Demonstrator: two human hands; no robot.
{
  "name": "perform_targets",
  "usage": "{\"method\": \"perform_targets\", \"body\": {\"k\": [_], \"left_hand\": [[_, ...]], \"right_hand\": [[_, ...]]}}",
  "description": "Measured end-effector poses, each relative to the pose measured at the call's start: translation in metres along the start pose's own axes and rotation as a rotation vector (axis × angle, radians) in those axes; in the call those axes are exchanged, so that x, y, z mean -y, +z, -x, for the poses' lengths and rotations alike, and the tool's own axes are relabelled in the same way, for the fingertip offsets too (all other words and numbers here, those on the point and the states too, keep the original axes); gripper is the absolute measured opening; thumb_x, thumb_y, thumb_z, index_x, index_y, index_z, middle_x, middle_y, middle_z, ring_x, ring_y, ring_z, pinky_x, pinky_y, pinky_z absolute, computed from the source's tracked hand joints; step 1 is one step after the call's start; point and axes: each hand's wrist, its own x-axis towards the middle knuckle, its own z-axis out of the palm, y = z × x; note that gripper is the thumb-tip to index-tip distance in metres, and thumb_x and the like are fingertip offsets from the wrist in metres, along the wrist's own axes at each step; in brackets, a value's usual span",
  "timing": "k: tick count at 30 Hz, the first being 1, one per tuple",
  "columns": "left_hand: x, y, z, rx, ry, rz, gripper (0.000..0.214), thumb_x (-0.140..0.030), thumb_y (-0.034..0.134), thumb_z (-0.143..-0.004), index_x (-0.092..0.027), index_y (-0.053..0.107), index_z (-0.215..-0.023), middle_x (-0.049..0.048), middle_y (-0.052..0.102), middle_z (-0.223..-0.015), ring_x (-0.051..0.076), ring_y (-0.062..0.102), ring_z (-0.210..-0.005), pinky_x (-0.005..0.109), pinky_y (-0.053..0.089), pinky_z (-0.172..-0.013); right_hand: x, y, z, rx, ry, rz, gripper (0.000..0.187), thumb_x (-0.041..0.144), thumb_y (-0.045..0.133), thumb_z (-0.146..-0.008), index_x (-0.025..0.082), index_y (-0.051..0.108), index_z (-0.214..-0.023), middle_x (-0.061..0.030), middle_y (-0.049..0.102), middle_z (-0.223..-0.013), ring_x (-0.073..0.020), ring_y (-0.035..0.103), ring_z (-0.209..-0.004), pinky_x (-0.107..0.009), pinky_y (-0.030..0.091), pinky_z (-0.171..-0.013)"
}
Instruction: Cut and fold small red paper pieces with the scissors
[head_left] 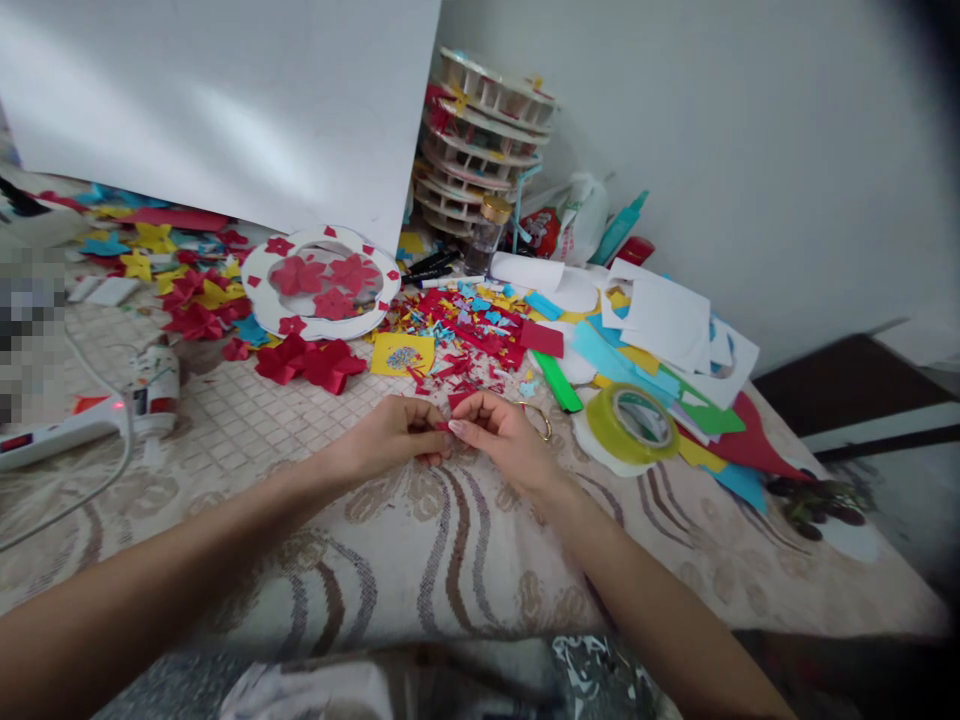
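My left hand and my right hand meet fingertip to fingertip above the patterned tablecloth. Between them they pinch a small piece of red paper, mostly covered by the fingers. Past my right hand shows a gold scissor handle; the rest of it is hidden. Red and coloured paper scraps lie just beyond the hands. A yellow paper square with tiny bits on it is near my left hand, beside large red paper flowers.
A white ring with red flowers rests at the back left. Nearer stands a glue gun by a power strip with a cord. Yellow tape, a green cutter and paper sheets lie right. Behind are a jar and stacked tiers.
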Motion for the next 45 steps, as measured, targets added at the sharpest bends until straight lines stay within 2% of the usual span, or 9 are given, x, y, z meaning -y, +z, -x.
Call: {"method": "perform_targets", "body": {"k": [3, 8, 15, 20, 23, 27, 31, 37, 45], "left_hand": [[-0.001, -0.002, 0.0, -0.008, 0.02, -0.021, 0.013, -0.026, 0.065, -0.069, -0.013, 0.061, -0.069, -0.0009, 0.062, -0.057, 0.009, 0.054, -0.051, 0.021, 0.042, -0.052], [0.001, -0.005, -0.002, 0.0, -0.01, 0.008, 0.022, -0.033, 0.067, -0.069, -0.013, 0.062, -0.074, 0.0009, 0.064, -0.063, 0.01, 0.056, -0.054, 0.023, 0.045, -0.055], [0.003, -0.004, -0.004, -0.01, -0.004, 0.047, 0.027, -0.039, 0.068, -0.069, -0.014, 0.06, -0.07, 0.0001, 0.062, -0.063, 0.009, 0.054, -0.054, 0.022, 0.043, -0.054], [0.003, -0.007, -0.003, 0.001, -0.015, 0.166, 0.024, -0.037, 0.064, -0.074, -0.014, 0.059, -0.069, -0.0007, 0.062, -0.064, 0.007, 0.052, -0.053, 0.02, 0.042, -0.055], [0.002, -0.009, -0.001, 0.052, -0.075, 0.25, 0.023, -0.034, 0.067, -0.071, -0.014, 0.059, -0.07, -0.0005, 0.062, -0.062, 0.006, 0.053, -0.052, 0.019, 0.042, -0.055], [0.002, -0.008, -0.002, 0.08, -0.127, 0.317, 0.025, -0.035, 0.07, -0.069, -0.013, 0.059, -0.068, -0.0003, 0.062, -0.061, 0.006, 0.052, -0.049, 0.019, 0.041, -0.052], [0.002, -0.007, -0.002, 0.058, -0.159, 0.379, 0.023, -0.033, 0.071, -0.07, -0.012, 0.06, -0.07, 0.0002, 0.063, -0.063, 0.006, 0.053, -0.051, 0.018, 0.042, -0.052], [0.003, -0.007, -0.002, 0.079, -0.163, 0.372, 0.021, -0.03, 0.07, -0.071, -0.011, 0.061, -0.068, 0.001, 0.063, -0.063, 0.006, 0.053, -0.051, 0.018, 0.043, -0.052], [0.003, -0.009, -0.002, 0.044, -0.202, 0.523, 0.008, -0.018, 0.068, -0.074, -0.011, 0.063, -0.075, 0.0027, 0.066, -0.071, 0.006, 0.058, -0.057, 0.017, 0.047, -0.055]], "right_hand": [[-0.002, 0.001, 0.0, -0.021, -0.021, 0.016, 0.018, 0.033, 0.067, -0.074, 0.021, 0.058, -0.084, 0.0021, 0.057, -0.072, -0.0096, 0.05, -0.059, -0.023, 0.043, -0.054], [0.001, 0.0, -0.001, -0.002, -0.027, -0.033, 0.016, 0.032, 0.065, -0.076, 0.022, 0.057, -0.085, 0.0026, 0.058, -0.07, -0.0109, 0.056, -0.061, -0.026, 0.047, -0.059], [-0.003, 0.001, 0.0, -0.037, -0.07, -0.027, 0.014, 0.028, 0.062, -0.079, 0.021, 0.054, -0.088, 0.0023, 0.057, -0.07, -0.011, 0.056, -0.06, -0.026, 0.047, -0.059], [0.003, -0.002, 0.003, 0.084, -0.127, 0.043, 0.009, 0.022, 0.056, -0.082, 0.023, 0.056, -0.092, 0.0003, 0.057, -0.081, -0.012, 0.057, -0.072, -0.027, 0.047, -0.068], [0.01, -0.005, 0.004, 0.159, -0.243, 0.169, 0.01, 0.018, 0.057, -0.081, 0.022, 0.057, -0.089, -0.0007, 0.057, -0.084, -0.0135, 0.056, -0.079, -0.028, 0.045, -0.074], [0.011, -0.009, 0.002, 0.079, -0.415, 0.372, 0.003, 0.019, 0.06, -0.081, 0.022, 0.06, -0.083, -0.002, 0.059, -0.083, -0.0154, 0.056, -0.08, -0.03, 0.044, -0.074], [0.01, -0.01, 0.001, 0.059, -0.52, 0.439, 0.005, 0.017, 0.058, -0.083, 0.021, 0.061, -0.082, -0.0026, 0.061, -0.082, -0.0154, 0.057, -0.08, -0.03, 0.044, -0.074], [0.009, -0.012, 0.0, 0.139, -0.543, 0.439, 0.008, 0.015, 0.057, -0.084, 0.021, 0.062, -0.084, -0.0026, 0.061, -0.082, -0.0148, 0.058, -0.079, -0.03, 0.045, -0.074], [0.006, -0.01, -0.002, 0.008, -0.547, 0.423, 0.006, 0.019, 0.057, -0.084, 0.022, 0.062, -0.085, -0.0027, 0.062, -0.082, -0.0153, 0.058, -0.08, -0.03, 0.046, -0.073]]}}
